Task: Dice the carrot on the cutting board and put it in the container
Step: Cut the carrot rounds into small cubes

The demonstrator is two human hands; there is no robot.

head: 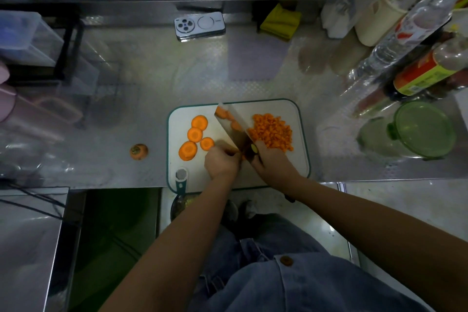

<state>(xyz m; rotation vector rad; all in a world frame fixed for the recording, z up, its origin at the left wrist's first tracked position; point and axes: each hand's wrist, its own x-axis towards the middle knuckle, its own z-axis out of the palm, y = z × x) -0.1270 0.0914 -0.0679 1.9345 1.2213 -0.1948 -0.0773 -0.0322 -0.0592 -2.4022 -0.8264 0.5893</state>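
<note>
Carrot stub [138, 151] far left, knobbly, alone on the dimpled steel table [114, 119], just off the cutting board [174, 119]. White plastic board, rounded corners, teal rim. On its left half, four thick carrot rounds [195, 134], flat and smooth-faced, touching in a loose cluster. Next, left hand [221, 161], grip narrow, fingers curled down onto a carrot sliver [243, 157] right against the blade, mostly hidden tbh. Then a wide shiny knife [234, 129], mirror-like, slanted across the middle of the board. Right hand [272, 159], grip wrapped round the handle. Beside it, a heap of tiny diced carrot [272, 132] on the board's right side. Far right, well apart, a round clear container [425, 129] with a green lid.
</note>
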